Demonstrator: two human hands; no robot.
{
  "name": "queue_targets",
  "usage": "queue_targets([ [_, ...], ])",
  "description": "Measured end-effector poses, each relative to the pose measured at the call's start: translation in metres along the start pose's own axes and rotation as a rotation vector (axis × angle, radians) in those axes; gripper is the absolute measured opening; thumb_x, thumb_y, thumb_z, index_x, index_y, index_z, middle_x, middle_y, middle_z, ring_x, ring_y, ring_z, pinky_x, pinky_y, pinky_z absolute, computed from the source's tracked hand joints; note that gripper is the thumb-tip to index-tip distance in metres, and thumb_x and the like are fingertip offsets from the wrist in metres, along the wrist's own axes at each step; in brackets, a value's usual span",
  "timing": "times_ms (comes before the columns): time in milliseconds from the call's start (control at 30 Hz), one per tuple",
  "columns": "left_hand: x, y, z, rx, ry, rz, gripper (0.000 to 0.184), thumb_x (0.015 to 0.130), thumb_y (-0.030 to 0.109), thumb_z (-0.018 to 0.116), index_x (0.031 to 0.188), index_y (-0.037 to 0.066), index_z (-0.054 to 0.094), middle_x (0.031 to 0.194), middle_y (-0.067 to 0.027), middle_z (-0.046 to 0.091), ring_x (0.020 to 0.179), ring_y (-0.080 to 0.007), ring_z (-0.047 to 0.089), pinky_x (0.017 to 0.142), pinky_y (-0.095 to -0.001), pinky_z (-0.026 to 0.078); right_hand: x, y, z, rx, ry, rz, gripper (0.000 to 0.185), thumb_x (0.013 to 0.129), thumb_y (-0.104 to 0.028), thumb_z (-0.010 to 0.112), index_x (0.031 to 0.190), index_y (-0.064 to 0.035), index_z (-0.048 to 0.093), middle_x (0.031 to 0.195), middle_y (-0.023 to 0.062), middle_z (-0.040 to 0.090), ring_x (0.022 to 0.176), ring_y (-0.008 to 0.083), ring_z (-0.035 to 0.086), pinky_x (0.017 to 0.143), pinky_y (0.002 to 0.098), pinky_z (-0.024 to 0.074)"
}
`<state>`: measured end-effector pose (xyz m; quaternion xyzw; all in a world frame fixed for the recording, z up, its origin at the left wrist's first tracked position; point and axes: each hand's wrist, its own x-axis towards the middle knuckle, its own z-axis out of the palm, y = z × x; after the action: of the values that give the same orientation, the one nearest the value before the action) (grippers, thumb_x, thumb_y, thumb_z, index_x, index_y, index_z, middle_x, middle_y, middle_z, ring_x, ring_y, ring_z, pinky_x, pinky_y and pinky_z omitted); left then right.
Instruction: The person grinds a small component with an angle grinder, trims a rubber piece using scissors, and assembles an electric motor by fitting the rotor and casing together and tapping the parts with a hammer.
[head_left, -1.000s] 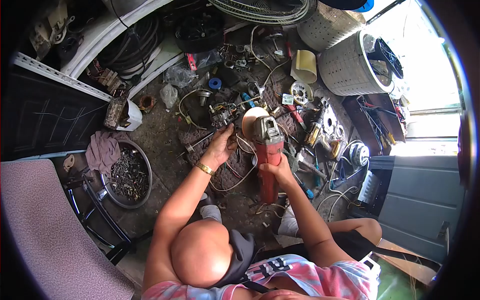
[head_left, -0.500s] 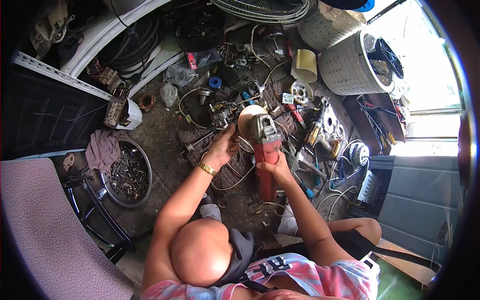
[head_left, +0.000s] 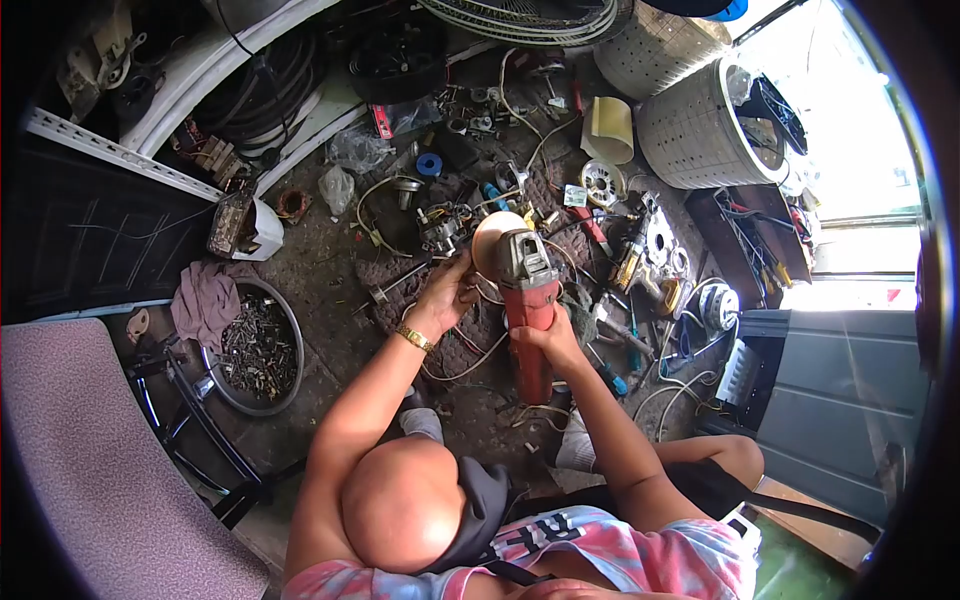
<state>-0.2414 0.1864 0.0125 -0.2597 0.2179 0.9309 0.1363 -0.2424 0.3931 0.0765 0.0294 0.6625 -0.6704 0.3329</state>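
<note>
Right hand [head_left: 557, 342] is gripping the red-bodied, grey-headed angle grinder [head_left: 530, 308] above the dark floor [head_left: 328, 315], left hand [head_left: 442, 300] is hovering bent-fingered by its round tan disc [head_left: 492, 243], grasp unclear; probably grinding, next move needing clear fingers.

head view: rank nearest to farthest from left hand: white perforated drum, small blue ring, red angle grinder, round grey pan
1. Red angle grinder, just right of the left hand
2. Small blue ring, ahead
3. Round grey pan, left
4. White perforated drum, far right
</note>
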Motion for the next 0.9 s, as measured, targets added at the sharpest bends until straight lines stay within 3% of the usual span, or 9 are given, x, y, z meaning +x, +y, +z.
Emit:
queue_targets([
  [300, -0.001, 0.003, -0.001, -0.051, 0.059, -0.015, 0.023, 0.086, 0.035, 0.064, 0.091, 0.015, 0.053, 0.079, 0.0018, 0.055, 0.066, -0.0077, 0.050, 0.045, -0.0189, 0.031, -0.001, -0.006, -0.007, -0.016, 0.042, 0.031, 0.054, 0.062, -0.011, 0.077, 0.109, -0.0024, 0.053, 0.096, 0.0062, 0.061, 0.084, 0.0156, 0.058, 0.078, 0.0314, 0.0483],
  [900, -0.004, 0.000, 0.003, -0.017, 0.072, -0.063, 0.026, 0.085, 0.039, 0.065, 0.091, 0.016, 0.055, 0.075, 0.0051, 0.055, 0.059, -0.0047, 0.045, 0.042, -0.0180, 0.029, -0.002, 0.002, 0.003, -0.007, 0.022, -0.014, 0.052, 0.062, -0.009, 0.077, 0.107, -0.0018, 0.053, 0.095, 0.0052, 0.061, 0.083, 0.0139, 0.057, 0.077, 0.0301, 0.0480],
])
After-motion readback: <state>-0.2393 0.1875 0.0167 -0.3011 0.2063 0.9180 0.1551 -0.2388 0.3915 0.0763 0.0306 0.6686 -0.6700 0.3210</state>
